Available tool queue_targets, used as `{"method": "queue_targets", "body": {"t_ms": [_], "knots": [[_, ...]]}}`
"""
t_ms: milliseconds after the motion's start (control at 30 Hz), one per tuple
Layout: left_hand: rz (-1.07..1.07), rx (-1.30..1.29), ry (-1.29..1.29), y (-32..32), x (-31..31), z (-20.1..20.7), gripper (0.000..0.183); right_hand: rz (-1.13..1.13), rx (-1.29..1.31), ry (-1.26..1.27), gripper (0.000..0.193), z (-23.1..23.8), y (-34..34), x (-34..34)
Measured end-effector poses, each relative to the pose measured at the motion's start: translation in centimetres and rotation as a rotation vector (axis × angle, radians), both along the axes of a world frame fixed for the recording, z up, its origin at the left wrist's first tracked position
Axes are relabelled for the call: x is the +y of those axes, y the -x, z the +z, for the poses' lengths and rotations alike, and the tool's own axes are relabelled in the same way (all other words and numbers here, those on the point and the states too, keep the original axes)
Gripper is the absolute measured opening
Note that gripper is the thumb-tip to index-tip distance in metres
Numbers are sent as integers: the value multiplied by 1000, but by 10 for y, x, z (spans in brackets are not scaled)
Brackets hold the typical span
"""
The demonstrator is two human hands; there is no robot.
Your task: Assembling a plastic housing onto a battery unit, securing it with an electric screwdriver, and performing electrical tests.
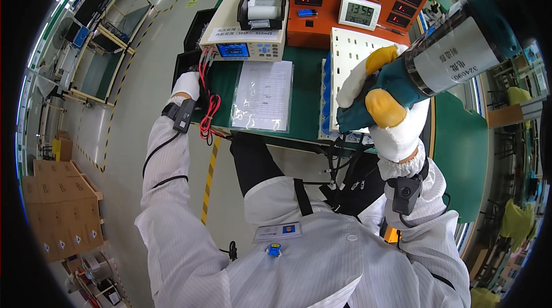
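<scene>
Two gloved hands showed in my view. The right hand (388, 106) had its fingers wrapped round the teal power tool (445, 58), which was raised at a tilt over the white perforated panel (347, 55). I judged the tool fairly heavy and rigid, its smooth, thick barrel likely slippery, so the narrower part under those fingers seemed the best hold. The left hand (187, 85) was at the black bin (183, 65) beside the red leads (214, 104), its fingertips hidden; whether they gripped anything I couldn't tell
</scene>
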State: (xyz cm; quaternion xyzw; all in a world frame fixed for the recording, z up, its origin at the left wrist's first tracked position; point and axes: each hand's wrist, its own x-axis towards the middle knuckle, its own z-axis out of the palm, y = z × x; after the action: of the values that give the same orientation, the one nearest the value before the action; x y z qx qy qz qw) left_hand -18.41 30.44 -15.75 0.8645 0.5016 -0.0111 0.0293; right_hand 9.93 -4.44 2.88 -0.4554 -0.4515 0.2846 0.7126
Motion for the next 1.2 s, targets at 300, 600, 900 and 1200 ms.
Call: {"method": "queue_targets", "body": {"t_ms": [300,600,900,1200], "knots": [[22,-100,-85,7,-10,11,17,77,-48,7,47,2,0,2],[65,-445,-135,10,-39,58,15,209,-36,-68,52,10,-14,7],[-19,-1452,1134,-74,-234,106,13,345,134,-355,65,40,-2,4],[26,-1661,1451,-95,-271,117,13,345,72,-436,62,36,3,-1]]}}
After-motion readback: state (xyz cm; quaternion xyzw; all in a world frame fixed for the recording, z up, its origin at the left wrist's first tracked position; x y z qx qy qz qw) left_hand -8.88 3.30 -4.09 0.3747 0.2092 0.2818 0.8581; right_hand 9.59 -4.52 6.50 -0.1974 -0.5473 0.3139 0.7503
